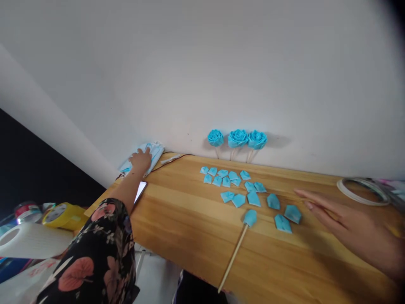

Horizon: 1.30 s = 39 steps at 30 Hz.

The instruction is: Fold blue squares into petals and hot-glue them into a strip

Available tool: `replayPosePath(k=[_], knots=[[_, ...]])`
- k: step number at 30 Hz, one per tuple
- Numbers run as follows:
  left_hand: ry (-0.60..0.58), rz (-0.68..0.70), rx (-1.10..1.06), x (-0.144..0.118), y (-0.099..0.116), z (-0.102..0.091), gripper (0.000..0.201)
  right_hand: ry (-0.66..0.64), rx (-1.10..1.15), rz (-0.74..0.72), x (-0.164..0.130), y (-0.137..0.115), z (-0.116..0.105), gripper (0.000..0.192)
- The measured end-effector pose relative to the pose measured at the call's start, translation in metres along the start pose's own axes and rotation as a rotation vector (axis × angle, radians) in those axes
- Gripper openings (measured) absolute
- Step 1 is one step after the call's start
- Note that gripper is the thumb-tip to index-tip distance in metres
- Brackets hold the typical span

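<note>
Our left fingers [146, 153] lie spread and flat on top of a pale blue packet [151, 153] at the far left corner of the wooden table [190, 228], pressing on it rather than gripping it; the packet leans where the tabletop meets the white wall [221, 63], with a thin cable [172, 159] trailing out just beside it. Our left hand [140, 160] reaches there at full stretch, the flowered sleeve [101, 249] low in view. Near the forearm a phone [140, 191] lies at the table's edge. To do this well, we judge that we should curl the fingers around the packet's edge before lifting, so it does not slide along the wall or snag the cable. Our right hand [351, 228] hovers open and empty over the right side of the table, fingers extended toward the folded blue paper petals [240, 185] scattered across the middle. Nearest us among them, a wooden stick [234, 255] carries one petal at its tip. Three finished blue paper roses [238, 138] stand against the wall behind the petals, well apart from both hands. At the far right lies a white coil [360, 192], and off the table to the left sits a yellow tape roll [60, 213].
</note>
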<state>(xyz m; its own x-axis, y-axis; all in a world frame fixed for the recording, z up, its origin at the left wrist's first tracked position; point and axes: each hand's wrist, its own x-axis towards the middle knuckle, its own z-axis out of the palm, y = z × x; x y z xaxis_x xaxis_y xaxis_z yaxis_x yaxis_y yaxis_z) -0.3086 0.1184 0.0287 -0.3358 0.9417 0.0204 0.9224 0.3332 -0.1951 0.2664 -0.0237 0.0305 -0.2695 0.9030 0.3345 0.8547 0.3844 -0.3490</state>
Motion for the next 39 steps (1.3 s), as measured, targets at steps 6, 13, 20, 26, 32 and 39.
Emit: replayPosePath(k=[6, 13, 20, 26, 32, 39], knots=[[0.235, -0.072, -0.067, 0.001, 0.020, -0.007, 0.064, 0.058, 0.070, 0.046, -0.016, 0.011, 0.004, 0.037], [0.148, 0.322, 0.019, -0.015, 0.075, -0.012, 0.042, 0.072, 0.097, 0.131, -0.027, 0.006, 0.018, 0.029], [0.101, 0.161, 0.017, -0.004, 0.090, 0.004, 0.035, 0.147, 0.038, 0.050, -0.038, 0.021, 0.036, 0.032], [0.140, 0.146, -0.030, -0.011, 0.085, -0.004, 0.035, 0.220, 0.079, 0.064, -0.033, 0.022, 0.033, 0.033], [0.436, 0.362, -0.211, -0.049, 0.104, -0.016, 0.048, 0.287, 0.166, 0.208, -0.033, 0.014, 0.025, 0.033], [0.456, 0.815, -0.492, -0.166, 0.149, -0.019, 0.033, 0.356, 0.259, 0.236, -0.033, 0.010, 0.023, 0.034]])
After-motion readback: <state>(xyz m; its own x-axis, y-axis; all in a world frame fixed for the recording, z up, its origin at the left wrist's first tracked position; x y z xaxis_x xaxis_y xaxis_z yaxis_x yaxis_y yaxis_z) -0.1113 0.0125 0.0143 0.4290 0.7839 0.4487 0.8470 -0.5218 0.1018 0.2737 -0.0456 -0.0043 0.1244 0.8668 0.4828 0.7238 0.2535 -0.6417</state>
